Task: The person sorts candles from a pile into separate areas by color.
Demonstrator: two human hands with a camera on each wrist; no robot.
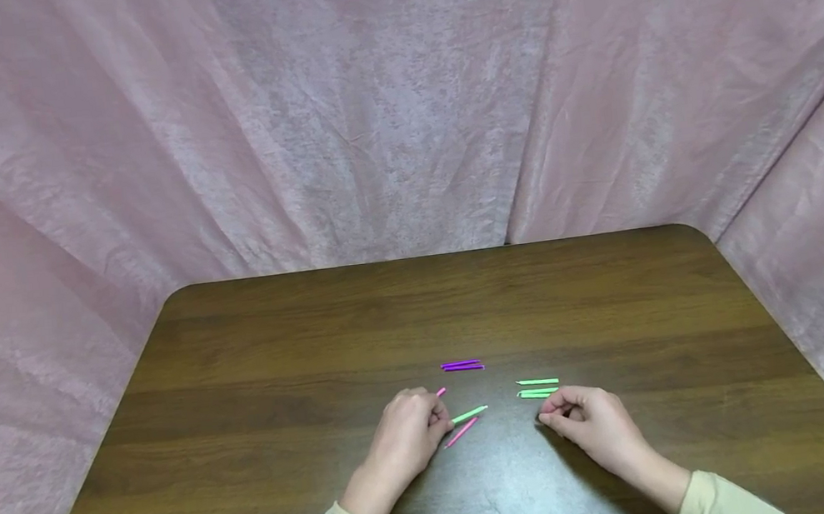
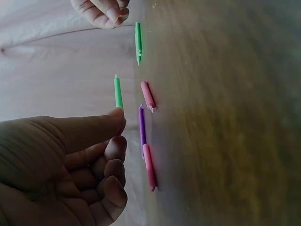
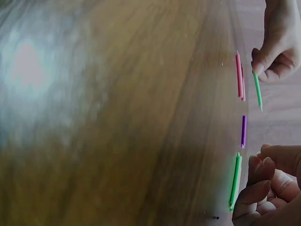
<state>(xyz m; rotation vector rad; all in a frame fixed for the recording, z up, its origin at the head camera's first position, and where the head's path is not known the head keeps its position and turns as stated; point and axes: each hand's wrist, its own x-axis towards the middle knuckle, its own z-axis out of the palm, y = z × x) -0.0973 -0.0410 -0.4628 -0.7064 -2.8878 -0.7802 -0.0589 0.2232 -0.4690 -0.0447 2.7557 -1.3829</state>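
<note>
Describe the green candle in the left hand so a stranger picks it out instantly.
On the wood-grained table, find the left hand. Pinched between its thumb and finger is a slim green candle, wick end pointing away from the hand. Pink candles lie nearby, and the other green candles lie by the right hand; only this green one is held.

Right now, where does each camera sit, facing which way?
Head: on the head, facing forward and down at the table; left hand, right hand and both sleeves show.
Left wrist: worn there, looking past the left hand; right hand shows at top.
Right wrist: worn there, looking past the right hand; left hand shows at upper right.
Both wrist views share the green candle the left hand pinches.
</note>
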